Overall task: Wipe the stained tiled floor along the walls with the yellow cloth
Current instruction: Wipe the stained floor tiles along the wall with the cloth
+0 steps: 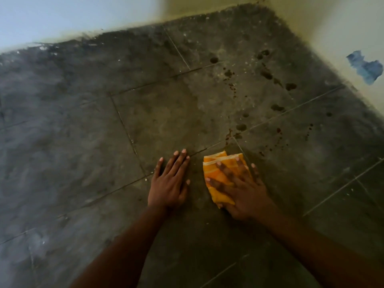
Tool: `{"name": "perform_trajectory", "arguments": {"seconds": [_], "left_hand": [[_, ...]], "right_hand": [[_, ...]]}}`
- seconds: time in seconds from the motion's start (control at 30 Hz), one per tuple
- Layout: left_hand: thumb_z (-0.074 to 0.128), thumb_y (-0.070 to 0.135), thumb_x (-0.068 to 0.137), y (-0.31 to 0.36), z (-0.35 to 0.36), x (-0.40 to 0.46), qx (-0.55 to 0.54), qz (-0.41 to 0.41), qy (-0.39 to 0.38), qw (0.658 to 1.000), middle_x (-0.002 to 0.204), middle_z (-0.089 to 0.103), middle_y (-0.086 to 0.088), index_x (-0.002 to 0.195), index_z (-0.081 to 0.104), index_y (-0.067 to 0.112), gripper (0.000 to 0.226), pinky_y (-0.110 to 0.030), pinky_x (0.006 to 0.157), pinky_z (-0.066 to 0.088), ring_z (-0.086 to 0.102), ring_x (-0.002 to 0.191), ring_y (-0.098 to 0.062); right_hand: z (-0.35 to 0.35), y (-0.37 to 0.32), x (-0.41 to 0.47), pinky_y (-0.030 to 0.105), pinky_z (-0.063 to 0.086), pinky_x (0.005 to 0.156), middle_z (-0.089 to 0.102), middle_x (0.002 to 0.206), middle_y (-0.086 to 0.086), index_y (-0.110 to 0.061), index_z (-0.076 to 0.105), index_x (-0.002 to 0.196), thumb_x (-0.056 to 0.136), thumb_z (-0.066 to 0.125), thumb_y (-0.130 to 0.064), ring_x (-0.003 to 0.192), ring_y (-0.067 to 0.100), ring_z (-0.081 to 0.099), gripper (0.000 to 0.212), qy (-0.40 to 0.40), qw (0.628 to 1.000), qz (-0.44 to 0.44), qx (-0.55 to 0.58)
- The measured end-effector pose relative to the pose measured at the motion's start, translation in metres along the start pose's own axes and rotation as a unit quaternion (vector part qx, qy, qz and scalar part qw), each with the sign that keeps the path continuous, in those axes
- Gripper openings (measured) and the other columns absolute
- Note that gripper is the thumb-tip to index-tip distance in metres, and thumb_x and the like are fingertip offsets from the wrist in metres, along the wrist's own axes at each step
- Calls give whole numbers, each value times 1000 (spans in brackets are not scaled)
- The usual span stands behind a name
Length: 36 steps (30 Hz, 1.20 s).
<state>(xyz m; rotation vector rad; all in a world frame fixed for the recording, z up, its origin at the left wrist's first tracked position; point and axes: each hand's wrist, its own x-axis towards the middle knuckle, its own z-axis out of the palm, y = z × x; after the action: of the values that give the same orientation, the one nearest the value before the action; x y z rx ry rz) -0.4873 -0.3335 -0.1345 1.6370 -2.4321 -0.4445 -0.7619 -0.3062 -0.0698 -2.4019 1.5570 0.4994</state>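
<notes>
The right hand [239, 186] lies flat with fingers spread on the folded yellow cloth [218, 173], pressing it to the tiled floor [83, 121] in the near middle of the scene; the fingers are straight, not curled round the fabric. The left hand [169, 179] rests just beside it to the left, palm down, fingers extended on bare tile and holding nothing, apparently bracing the person's weight. Both forearms reach in from the near edge, the person evidently crouched low over the work. Progress is judged early. Dark spots and splashes [268, 74] run from just beyond the cloth toward the far right corner, none of them visibly wiped. A dark grimy band [124, 36] follows the foot of the far wall [62, 17], and another the foot of the right wall [342, 23], and both remain soiled. The cloth sits well apart from either wall. A blue patch [365, 68] marks the right wall. Grey haze covers the left tiles.
</notes>
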Motion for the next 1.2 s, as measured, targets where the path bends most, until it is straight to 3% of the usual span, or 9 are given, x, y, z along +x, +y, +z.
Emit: {"name": "perform_trajectory", "arguments": {"seconds": [0.13, 0.33, 0.5, 0.63, 0.83, 1.07, 1.2], "left_hand": [[39, 47, 103, 3, -1, 4, 1, -10, 13, 1000, 177, 11, 4, 168, 23, 23, 71, -51, 132, 7, 8, 164, -15], [28, 53, 107, 9, -10, 4, 23, -42, -60, 997, 178, 3, 6, 169, 15, 26, 69, -55, 131, 9, 3, 165, -16], [29, 52, 108, 15, -15, 8, 23, -56, -79, 995, 178, -2, 9, 169, 12, 29, 68, -54, 130, 10, 0, 164, -13], [25, 54, 108, 13, -17, 9, 25, -55, -70, 996, 178, -1, 11, 169, 8, 31, 68, -53, 130, 7, -2, 164, -12], [30, 49, 108, 17, -12, 9, 53, -56, -54, 996, 178, 0, 11, 169, 7, 28, 68, -47, 132, 3, -1, 164, -12], [21, 49, 111, 20, -11, 7, 78, -77, -78, 991, 177, -9, 13, 168, -5, 32, 66, -50, 133, 2, -9, 164, -11], [15, 57, 107, 14, -17, 14, 56, -65, -118, 989, 173, -21, 19, 166, -13, 39, 67, -44, 131, -9, -20, 161, -9]], "right_hand": [[-1, 22, 30, 70, -8, 120, -21, 173, -4, -68, -1, 153, 75, 44, -91, 154, 46, -25, 93, 19, 997, -74, 20], [0, 20, 26, 75, 8, 119, -4, 175, 6, -54, 19, 160, 81, 54, -76, 157, 49, -10, 89, 42, 989, -129, 56], [-3, 43, 54, 74, 9, 119, 9, 175, 6, -59, 31, 153, 65, 59, -81, 158, 48, 3, 94, 36, 978, -199, 52], [-2, 39, 61, 72, 14, 119, 14, 174, 5, -59, 33, 153, 62, 61, -84, 159, 44, 9, 98, 79, 977, -185, 71], [8, 39, 59, 69, 14, 121, 17, 174, 0, -57, 44, 148, 65, 63, -77, 160, 38, 9, 88, 127, 972, -163, 110], [31, 56, 35, 66, 28, 118, 27, 171, -2, -53, 51, 145, 67, 68, -66, 159, 35, 17, 81, 154, 960, -207, 107], [17, 54, 60, 63, 22, 122, 23, 172, -5, -53, 46, 149, 79, 57, -66, 159, 34, 18, 72, 166, 971, -114, 127]]}}
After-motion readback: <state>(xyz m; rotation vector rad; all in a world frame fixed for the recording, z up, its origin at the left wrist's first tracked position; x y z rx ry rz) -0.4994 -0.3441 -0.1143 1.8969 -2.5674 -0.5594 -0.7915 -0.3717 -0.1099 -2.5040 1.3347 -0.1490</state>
